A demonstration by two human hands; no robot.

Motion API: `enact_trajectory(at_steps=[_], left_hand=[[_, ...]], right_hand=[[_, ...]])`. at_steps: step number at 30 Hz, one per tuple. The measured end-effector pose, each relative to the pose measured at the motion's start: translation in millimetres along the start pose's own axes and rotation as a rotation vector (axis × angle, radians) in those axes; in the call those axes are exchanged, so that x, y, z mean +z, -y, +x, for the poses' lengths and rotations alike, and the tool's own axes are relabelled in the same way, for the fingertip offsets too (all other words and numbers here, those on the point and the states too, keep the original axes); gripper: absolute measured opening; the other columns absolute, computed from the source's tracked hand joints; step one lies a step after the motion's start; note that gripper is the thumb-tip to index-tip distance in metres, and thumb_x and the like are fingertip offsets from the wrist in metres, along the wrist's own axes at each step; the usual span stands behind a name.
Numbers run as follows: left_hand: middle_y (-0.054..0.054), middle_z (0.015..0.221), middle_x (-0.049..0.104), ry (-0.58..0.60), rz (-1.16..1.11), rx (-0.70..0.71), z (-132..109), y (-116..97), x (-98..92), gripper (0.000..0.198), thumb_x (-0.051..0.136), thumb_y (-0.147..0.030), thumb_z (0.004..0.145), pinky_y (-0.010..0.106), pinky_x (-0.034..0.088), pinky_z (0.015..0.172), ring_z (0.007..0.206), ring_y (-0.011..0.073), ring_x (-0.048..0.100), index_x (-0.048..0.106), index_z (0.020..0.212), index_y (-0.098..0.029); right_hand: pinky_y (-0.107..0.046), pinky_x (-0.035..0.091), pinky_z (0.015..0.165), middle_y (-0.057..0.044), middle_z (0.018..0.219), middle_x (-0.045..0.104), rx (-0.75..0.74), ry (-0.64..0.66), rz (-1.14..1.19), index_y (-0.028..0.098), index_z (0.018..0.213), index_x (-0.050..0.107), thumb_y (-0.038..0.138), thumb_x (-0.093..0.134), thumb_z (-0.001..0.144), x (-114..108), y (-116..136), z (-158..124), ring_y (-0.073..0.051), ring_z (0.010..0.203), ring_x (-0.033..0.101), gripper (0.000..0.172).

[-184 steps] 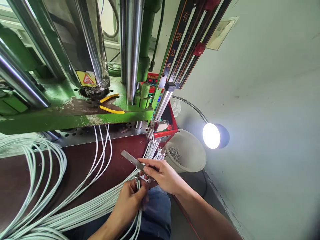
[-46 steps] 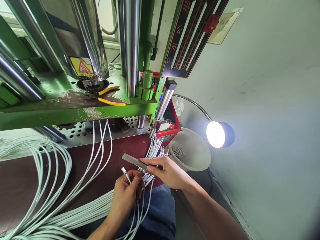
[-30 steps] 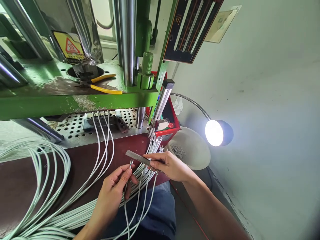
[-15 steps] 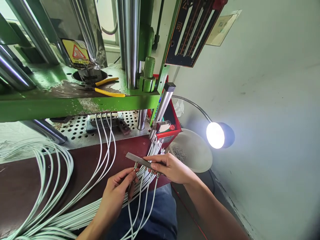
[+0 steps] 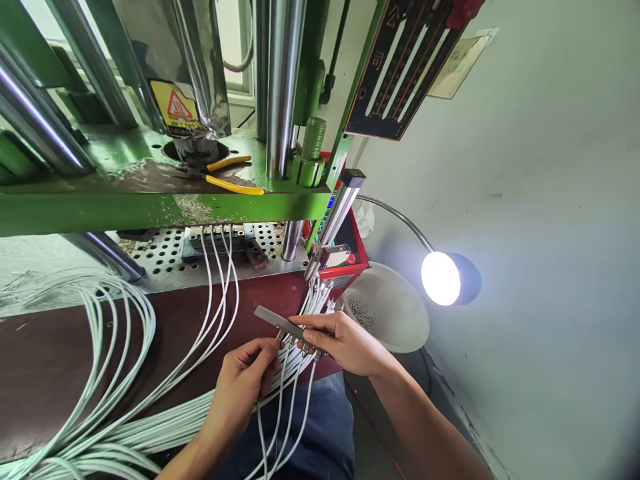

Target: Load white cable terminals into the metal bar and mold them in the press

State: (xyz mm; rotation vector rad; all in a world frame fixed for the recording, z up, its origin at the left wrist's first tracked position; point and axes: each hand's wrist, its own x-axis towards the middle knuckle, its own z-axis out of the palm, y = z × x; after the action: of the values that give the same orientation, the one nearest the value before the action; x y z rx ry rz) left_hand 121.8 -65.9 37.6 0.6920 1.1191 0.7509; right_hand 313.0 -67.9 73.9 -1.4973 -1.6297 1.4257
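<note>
My right hand [image 5: 345, 341] grips a flat grey metal bar [image 5: 269, 316], thumb on top and fingers along it. Several white cables [image 5: 306, 400] with small metal connectors [image 5: 305, 349] hang from the bar's lower edge down over my lap. At the bar's underside, left of those cables, my left hand [image 5: 246, 375] pinches the end of a white cable by its metal connector [image 5: 281, 336]. Its fingertips hide part of that connector, so I cannot tell how firmly it sits in the bar.
A thick bundle of white cables [image 5: 170, 427] lies across the dark red table [image 5: 270, 293]. Behind stands a green press [image 5: 100, 213] with yellow-handled pliers [image 5: 234, 185] on its ledge. A lit lamp [image 5: 440, 279], a red box [image 5: 357, 250] and a pale bin [image 5: 400, 313] are right.
My left hand has shifted slightly right along the bar with the connector, which is now tilted closer against it. My right hand keeps its grip on the bar. The camera view has turned a little left.
</note>
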Motion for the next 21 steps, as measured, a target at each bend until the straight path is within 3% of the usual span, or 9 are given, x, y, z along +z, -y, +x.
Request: enact_trajectory(at_steps=[5,12,17,21], left_hand=[[-0.007,0.044,0.040,-0.007,0.065,0.018,-0.3,-1.9,-0.6,0.038,0.072,-0.051,0.064,0.019,0.013,0.039,0.039,0.0033,0.021,0.061,0.059,-0.015],[-0.005,0.048,0.049,-0.047,0.018,0.053,0.0,-5.2,0.2,0.032,0.072,-0.046,0.062,0.019,0.014,0.038,0.038,0.0036,0.025,0.063,0.060,-0.015],[-0.005,0.045,0.048,-0.028,0.017,0.069,2.0,-6.9,1.0,0.028,0.069,-0.041,0.064,0.019,0.015,0.035,0.035,0.0028,0.026,0.061,0.054,-0.015],[-0.005,0.046,0.050,-0.084,-0.036,0.074,6.5,-4.8,3.1,0.025,0.069,-0.038,0.063,0.019,0.015,0.035,0.034,0.0025,0.027,0.062,0.057,-0.015]], right_hand=[[-0.029,0.051,0.080,-0.005,0.094,0.074,-0.012,-0.010,0.026,0.017,0.130,0.061,0.029,0.053,0.092,2.1,0.0,0.5,-0.017,0.082,0.066,0.041],[-0.029,0.051,0.080,-0.003,0.091,0.074,-0.015,-0.039,-0.036,0.018,0.126,0.064,0.027,0.053,0.090,4.3,4.8,2.9,-0.016,0.081,0.065,0.039],[-0.027,0.051,0.072,-0.003,0.087,0.074,0.002,-0.015,-0.047,0.018,0.125,0.065,0.027,0.052,0.091,6.1,3.8,4.7,-0.016,0.076,0.064,0.037],[-0.030,0.051,0.081,-0.005,0.104,0.073,-0.015,-0.064,-0.065,0.020,0.127,0.063,0.028,0.052,0.091,12.4,4.3,4.9,-0.018,0.089,0.065,0.039]])
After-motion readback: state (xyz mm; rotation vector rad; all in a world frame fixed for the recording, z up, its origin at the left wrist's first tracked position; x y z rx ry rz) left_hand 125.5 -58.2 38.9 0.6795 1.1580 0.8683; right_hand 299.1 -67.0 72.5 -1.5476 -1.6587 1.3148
